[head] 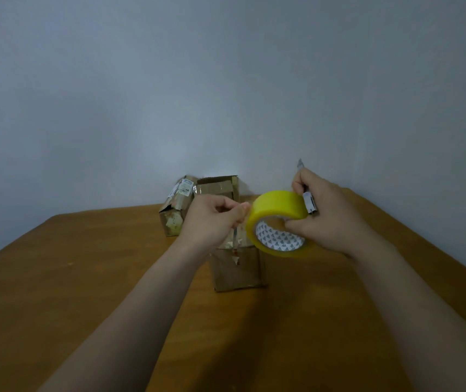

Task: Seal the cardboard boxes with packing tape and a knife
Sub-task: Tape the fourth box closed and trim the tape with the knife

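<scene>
With the right hand (pixel 328 222) clamped on roll (pixel 277 207) and knife (pixel 309 203), the left hand (pixel 214 219) pinched the roll's 9 o'clock edge, probably to pull tape onto the box (pixel 237 271) at 6 o'clock.

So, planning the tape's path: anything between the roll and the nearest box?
Nothing visible. The tape roll, in the right hand with the knife, hangs above the nearest box; the left hand pinches at its edge.
</scene>
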